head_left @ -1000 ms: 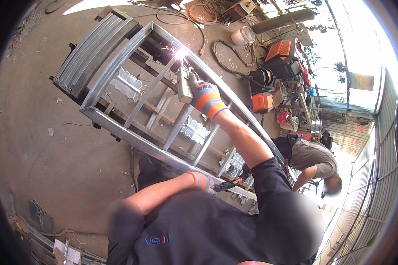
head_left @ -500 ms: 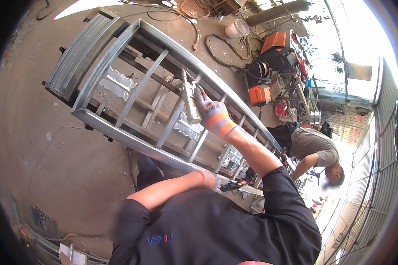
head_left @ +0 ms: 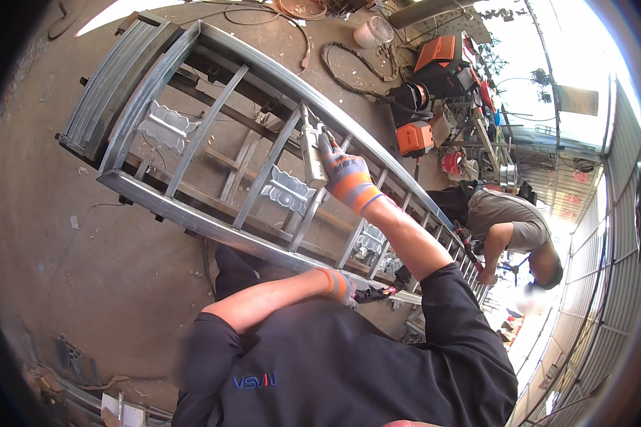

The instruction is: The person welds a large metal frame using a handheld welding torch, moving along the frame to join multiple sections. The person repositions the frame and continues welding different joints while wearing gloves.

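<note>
My right hand, in a grey and orange glove, grips a silver gun-shaped torch with a narrow nozzle. Its nozzle appears at the upper end of a crossbar, by the far rail of a long metal frame; contact cannot be made out. My gloved left hand is closed at the frame's near rail, on a black thing with red parts. Its fingers are partly hidden. Pale, wavy-edged ornamental plates show between the crossbars, below the torch and farther left.
A ribbed metal section lies past the frame's left end. To the right, a person in a grey shirt bends over the frame. Beyond the far rail are a hose, a bucket and orange-black machines.
My right hand has brought the torch nozzle across to the crossbar's upper end. My left hand stays by the near rail. The whole view has shifted slightly.
</note>
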Tool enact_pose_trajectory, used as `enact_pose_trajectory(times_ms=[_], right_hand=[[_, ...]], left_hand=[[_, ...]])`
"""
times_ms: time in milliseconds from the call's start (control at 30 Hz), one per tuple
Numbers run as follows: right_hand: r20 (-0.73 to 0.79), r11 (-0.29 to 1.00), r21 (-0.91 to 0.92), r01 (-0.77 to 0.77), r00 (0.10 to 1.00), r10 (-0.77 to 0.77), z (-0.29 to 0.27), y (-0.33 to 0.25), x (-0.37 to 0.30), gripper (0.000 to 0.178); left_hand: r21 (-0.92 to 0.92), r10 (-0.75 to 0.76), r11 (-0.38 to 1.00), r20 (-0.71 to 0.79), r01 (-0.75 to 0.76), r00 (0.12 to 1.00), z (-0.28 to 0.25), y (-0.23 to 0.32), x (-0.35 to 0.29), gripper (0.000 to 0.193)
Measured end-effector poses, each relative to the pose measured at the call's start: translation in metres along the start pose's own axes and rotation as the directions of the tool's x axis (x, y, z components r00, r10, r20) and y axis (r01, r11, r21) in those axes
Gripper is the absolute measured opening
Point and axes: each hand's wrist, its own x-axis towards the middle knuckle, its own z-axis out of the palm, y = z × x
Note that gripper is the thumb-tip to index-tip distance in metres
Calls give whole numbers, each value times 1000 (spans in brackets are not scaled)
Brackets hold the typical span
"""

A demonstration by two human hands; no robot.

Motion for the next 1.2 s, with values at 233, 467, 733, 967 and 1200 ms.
enact_pose_trajectory(times_ms=[233,467,733,967,1200], right_hand=[[-19,999,43,-4,1000,5,-3,3,3,70],[38,998,62,-31,999,29,-5,4,5,67],[26,996,88,-20,1000,17,-8,5,5,75],[18,996,88,-27,1000,26,-2,8,5,82],[38,995,91,-40,999,36,-2,9,2,83]], left_hand=[[-14,-30,999,40,31,999,2,-3,6,62],[-31,-36,999,-19,36,999,8,-8,8,61],[-13,-28,1000,-9,28,1000,9,-8,10,62],[-36,-37,999,-28,36,999,10,-7,8,62],[-40,-32,999,-37,31,999,11,-8,8,63]])
